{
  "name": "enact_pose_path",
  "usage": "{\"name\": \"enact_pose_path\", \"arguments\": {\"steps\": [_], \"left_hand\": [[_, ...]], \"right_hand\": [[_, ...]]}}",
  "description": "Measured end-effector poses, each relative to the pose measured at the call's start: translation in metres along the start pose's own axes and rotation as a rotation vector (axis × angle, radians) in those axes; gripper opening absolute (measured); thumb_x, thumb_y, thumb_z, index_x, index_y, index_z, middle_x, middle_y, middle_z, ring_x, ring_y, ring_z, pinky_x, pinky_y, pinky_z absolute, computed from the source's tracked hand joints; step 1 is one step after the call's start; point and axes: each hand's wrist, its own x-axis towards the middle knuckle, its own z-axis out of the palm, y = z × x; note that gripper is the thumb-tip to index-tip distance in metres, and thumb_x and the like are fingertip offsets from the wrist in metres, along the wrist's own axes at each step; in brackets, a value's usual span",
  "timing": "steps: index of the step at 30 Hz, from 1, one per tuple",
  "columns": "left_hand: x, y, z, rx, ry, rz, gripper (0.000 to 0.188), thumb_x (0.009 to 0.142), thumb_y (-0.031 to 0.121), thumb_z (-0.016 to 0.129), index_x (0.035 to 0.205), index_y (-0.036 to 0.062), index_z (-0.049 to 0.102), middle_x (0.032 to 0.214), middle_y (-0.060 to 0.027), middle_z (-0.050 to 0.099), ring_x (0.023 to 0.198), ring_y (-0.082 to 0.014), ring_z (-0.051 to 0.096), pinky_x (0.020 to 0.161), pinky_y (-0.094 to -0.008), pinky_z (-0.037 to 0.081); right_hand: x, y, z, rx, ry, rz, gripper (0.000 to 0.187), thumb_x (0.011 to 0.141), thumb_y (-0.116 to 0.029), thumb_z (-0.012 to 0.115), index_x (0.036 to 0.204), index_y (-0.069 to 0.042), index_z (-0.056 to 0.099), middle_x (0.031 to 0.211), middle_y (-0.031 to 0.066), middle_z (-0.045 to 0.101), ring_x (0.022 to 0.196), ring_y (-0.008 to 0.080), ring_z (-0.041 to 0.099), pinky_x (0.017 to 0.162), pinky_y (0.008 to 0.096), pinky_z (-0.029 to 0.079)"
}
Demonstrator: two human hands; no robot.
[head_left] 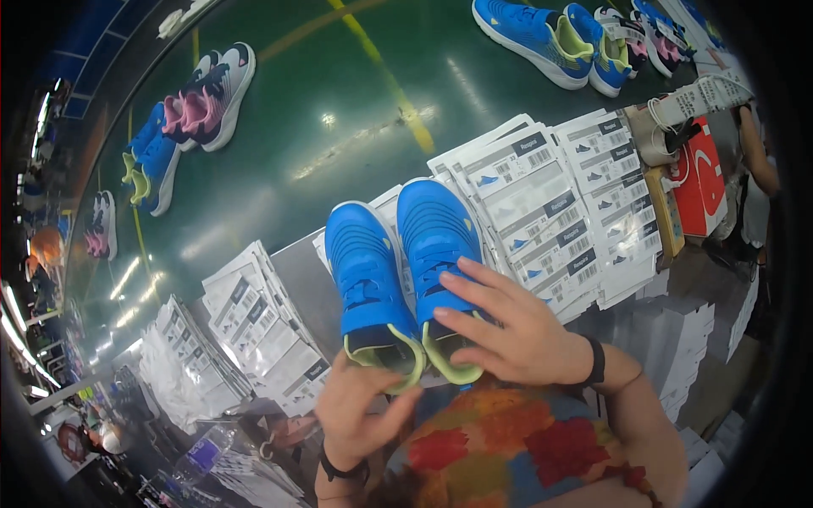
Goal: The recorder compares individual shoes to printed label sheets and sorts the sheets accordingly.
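Observation:
A pair of blue sneakers with lime-green linings lies side by side in front of me, toes pointing away: the left sneaker (362, 262) and the right sneaker (436, 229). My left hand (364, 408) is at the heel of the left one, its fingers curled at the collar and partly hidden, thumb below the heel. Over the right sneaker, my right hand (517, 334) reaches in from the side, its fingers spread across the strap and upper. Both sneakers rest at the near edge of the green surface, partly over white printed sheets.
Stacks of printed label sheets (542, 220) lie to the right, with more sheets (262, 326) to the left. Further sneakers (203, 106) stand on the green conveyor (339, 127), others (538, 42) at the far right. A red shoebox (699, 182) and another person's arm (756, 152) are at right.

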Motion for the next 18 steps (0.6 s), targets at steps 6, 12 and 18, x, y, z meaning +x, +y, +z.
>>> {"name": "enact_pose_path", "arguments": {"steps": [6, 12, 18], "left_hand": [[0.051, -0.022, -0.006, 0.430, 0.249, 0.257, 0.037, 0.058, 0.012, 0.085, 0.087, 0.0017, 0.066, 0.076, -0.0058, 0.063, 0.075, -0.0286, 0.064, 0.079, -0.0430, 0.054], [0.102, -0.014, -0.034, 0.245, 0.024, 0.392, 0.030, 0.060, 0.005, 0.080, 0.086, 0.0019, 0.066, 0.076, -0.0101, 0.065, 0.066, -0.0257, 0.064, 0.055, -0.0332, 0.050], [0.140, -0.021, -0.040, -0.121, -0.111, 0.025, 0.011, 0.073, 0.007, 0.074, 0.080, -0.0006, 0.070, 0.064, -0.0081, 0.060, 0.055, -0.0176, 0.055, 0.051, -0.0290, 0.040]], "right_hand": [[0.014, 0.007, 0.000, -0.406, 0.092, -0.266, 0.028, 0.074, -0.019, 0.071, 0.095, -0.001, 0.063, 0.102, 0.0123, 0.065, 0.100, 0.0286, 0.063, 0.090, 0.0432, 0.052], [0.080, 0.011, -0.033, -0.204, 0.027, -0.205, 0.013, 0.072, -0.006, 0.067, 0.082, 0.001, 0.064, 0.083, 0.0123, 0.065, 0.071, 0.0262, 0.063, 0.065, 0.0370, 0.052], [0.119, 0.044, -0.042, 0.331, -0.088, 0.197, 0.014, 0.078, -0.012, 0.068, 0.079, 0.001, 0.069, 0.053, 0.0057, 0.054, 0.049, 0.0092, 0.044, 0.047, 0.0259, 0.034]]}}
